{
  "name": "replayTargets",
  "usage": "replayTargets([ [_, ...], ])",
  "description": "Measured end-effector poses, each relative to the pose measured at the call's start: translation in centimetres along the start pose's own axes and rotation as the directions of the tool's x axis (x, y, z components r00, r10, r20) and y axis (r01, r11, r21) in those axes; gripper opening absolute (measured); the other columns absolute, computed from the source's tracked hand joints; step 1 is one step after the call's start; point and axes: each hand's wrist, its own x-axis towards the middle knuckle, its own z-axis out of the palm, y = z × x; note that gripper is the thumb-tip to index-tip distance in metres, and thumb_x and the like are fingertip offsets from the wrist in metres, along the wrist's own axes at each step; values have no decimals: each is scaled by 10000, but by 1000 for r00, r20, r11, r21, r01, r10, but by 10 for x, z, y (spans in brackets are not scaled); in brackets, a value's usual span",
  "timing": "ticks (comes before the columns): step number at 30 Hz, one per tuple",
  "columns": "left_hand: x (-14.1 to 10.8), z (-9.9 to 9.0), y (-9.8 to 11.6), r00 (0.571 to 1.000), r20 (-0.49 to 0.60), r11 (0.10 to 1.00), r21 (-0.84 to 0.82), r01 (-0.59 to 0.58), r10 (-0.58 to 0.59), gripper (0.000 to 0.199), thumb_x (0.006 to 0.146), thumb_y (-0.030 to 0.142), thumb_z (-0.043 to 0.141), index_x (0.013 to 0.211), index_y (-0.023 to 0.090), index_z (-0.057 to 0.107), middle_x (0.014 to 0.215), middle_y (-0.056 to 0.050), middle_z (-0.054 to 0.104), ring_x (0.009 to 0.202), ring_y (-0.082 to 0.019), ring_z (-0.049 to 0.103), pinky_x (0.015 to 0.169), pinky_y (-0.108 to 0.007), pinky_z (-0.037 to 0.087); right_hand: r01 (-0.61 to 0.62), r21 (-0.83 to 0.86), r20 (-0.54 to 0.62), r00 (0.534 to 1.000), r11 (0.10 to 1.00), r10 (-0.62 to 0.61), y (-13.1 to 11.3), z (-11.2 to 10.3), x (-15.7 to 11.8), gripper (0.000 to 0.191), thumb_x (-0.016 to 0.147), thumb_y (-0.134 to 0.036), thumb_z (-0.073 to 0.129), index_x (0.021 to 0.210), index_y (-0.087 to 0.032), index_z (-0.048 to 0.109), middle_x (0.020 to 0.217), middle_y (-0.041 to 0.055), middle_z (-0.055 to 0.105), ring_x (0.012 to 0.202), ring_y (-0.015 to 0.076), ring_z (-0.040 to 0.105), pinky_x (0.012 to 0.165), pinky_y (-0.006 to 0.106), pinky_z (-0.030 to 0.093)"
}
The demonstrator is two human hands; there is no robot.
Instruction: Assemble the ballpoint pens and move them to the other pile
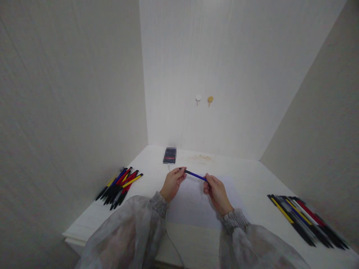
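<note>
A blue pen with a black end is held level between my two hands, above a white sheet of paper. My left hand pinches its black end between thumb and fingers. The other end is gripped by my right hand, whose fingers hide that tip. To the left lies a loose pile of pens in yellow, red, blue and black. On the right, several more pens lie side by side, their black ends toward me.
A phone-like dark device, its screen blurred, lies near the back wall with a white cable running forward. Two small hooks, one white and one yellow, are on the back wall. Walls enclose the white table left and right.
</note>
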Motion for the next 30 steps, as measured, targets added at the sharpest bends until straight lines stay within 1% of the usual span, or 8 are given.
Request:
replayTargets([
  [4, 1, -2, 1, 998, -67, 999, -46, -11, 8, 190, 699, 278, 574, 792, 117, 612, 732, -30, 603, 613, -64, 550, 673, -201, 468, 4, -73, 33, 999, 997, -1, -1, 3, -3, 317, 665, -478, 552, 666, -163, 512, 454, -51, 448, 353, 63, 360, 355, 199, 294],
  [7, 2, -1, 1, 988, -156, 1000, -14, -17, 15, 154, 699, 257, 574, 748, 114, 605, 788, -45, 622, 653, -78, 568, 697, -209, 470, 129, -272, 43, 992, 954, -122, 0, 3, -4, 282, 670, -452, 552, 683, -172, 524, 499, -22, 512, 408, 94, 434, 424, 229, 355],
  [10, 3, 0, 1, 969, -246, 1000, 22, 10, -4, 139, 711, 256, 560, 717, 120, 590, 811, -49, 628, 705, -93, 583, 720, -217, 469, 298, -492, 86, 951, 818, -296, -2, 4, -8, 211, 666, -397, 565, 718, -192, 559, 603, 7, 581, 548, 138, 522, 553, 265, 412],
  [13, 4, -1, 1, 958, -285, 999, 35, 22, -11, 121, 720, 253, 552, 718, 135, 583, 831, -47, 630, 761, -104, 588, 743, -222, 466, 352, -510, 89, 929, 785, -359, -5, 8, -11, 226, 657, -404, 572, 745, -196, 582, 728, 32, 614, 694, 166, 559, 643, 279, 425],
  [18, 5, -2, -2, 963, -269, 999, -31, -13, 4, 111, 715, 239, 560, 738, 133, 585, 848, -42, 628, 769, -100, 589, 784, -233, 455, -16, -238, 32, 999, 971, 25, -3, 4, -7, 382, 707, -520, 452, 761, -158, 558, 469, -10, 538, 338, 98, 438, 353, 224, 336],
  [24, 4, -3, -4, 967, -255, 999, -29, -22, 14, 117, 716, 251, 558, 738, 138, 584, 868, -44, 626, 784, -107, 588, 811, -246, 447, 10, 18, -37, 999, 1000, -9, -1, -4, 2, 235, 511, -287, 709, 645, -165, 560, 663, -4, 595, 583, 102, 560, 551, 213, 443],
  [28, 4, -4, -5, 969, -245, 999, -45, -20, 9, 117, 707, 251, 571, 733, 139, 588, 854, -43, 628, 771, -110, 590, 814, -247, 445, -244, 119, 53, 970, 963, 239, -1, -5, 1, 286, 659, -432, 573, 759, -165, 548, 617, 30, 599, 462, 122, 544, 463, 272, 444],
  [30, 4, -4, -5, 971, -240, 999, -43, -23, 13, 110, 703, 247, 577, 729, 142, 593, 851, -43, 631, 769, -115, 591, 812, -250, 445, -279, 95, 64, 960, 956, 274, 2, -7, 3, 249, 647, -385, 602, 707, -149, 550, 543, 22, 576, 415, 107, 507, 426, 249, 424],
])
